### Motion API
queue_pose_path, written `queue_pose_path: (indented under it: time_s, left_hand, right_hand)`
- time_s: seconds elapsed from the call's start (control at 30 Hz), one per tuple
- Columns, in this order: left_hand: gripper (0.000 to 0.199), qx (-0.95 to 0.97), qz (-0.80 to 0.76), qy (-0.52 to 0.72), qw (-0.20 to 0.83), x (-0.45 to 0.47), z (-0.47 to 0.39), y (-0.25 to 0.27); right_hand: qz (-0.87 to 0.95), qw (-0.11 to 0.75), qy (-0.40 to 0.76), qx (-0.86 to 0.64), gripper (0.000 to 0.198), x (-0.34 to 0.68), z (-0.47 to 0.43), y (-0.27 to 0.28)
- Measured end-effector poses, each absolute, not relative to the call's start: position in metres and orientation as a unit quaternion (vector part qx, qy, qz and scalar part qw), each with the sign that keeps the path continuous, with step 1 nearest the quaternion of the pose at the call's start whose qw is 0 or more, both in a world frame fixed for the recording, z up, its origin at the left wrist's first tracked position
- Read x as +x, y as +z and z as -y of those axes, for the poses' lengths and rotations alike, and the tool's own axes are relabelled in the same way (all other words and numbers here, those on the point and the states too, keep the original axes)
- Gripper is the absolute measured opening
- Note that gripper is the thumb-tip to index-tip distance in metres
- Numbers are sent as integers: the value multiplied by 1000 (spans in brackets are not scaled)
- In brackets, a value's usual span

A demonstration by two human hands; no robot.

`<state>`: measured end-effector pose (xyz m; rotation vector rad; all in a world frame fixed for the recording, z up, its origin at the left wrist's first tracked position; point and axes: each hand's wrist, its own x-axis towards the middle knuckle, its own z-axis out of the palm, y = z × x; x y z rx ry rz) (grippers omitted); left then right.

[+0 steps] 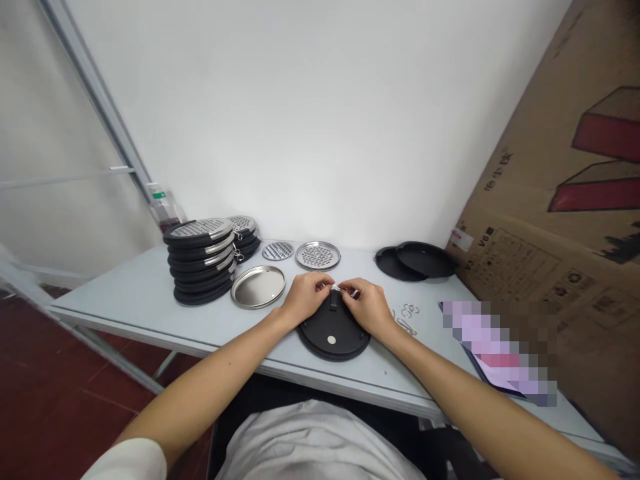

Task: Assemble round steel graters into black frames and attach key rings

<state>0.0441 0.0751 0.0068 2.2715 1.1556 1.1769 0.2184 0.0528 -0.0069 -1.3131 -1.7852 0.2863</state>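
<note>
A black round disc (pixel 334 337) lies on the table in front of me, with a short black tab (pixel 333 301) near its far edge and a pale round spot nearer to me. At the tab's far end is a small shiny metal piece (pixel 335 287), too small to make out fully. My left hand (pixel 311 293) pinches at it from the left, thumb and fingertips together. From the right, my right hand (pixel 367 303) closes its fingertips on the same spot. Several loose metal rings and clips (pixel 407 312) lie just right of my right hand.
Stacked black-rimmed graters (pixel 203 267) stand at left, with a bottle (pixel 163 207) behind. A shallow metal lid (pixel 259 287), a grater plate (pixel 278 251) and a rimmed grater disc (pixel 318 256) lie nearby. Black trays (pixel 425 260), a pixelated phone-like object (pixel 493 353) and a large carton (pixel 560 220) occupy the right.
</note>
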Motion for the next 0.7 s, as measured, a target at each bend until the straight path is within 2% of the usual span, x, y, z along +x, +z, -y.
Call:
queue_pose_path:
  time_s: [0.7]
  left_hand:
    - [26, 804, -416, 402, 138, 39, -75, -1]
  right_hand:
    - [750, 415, 82, -508, 31, 217, -54, -12]
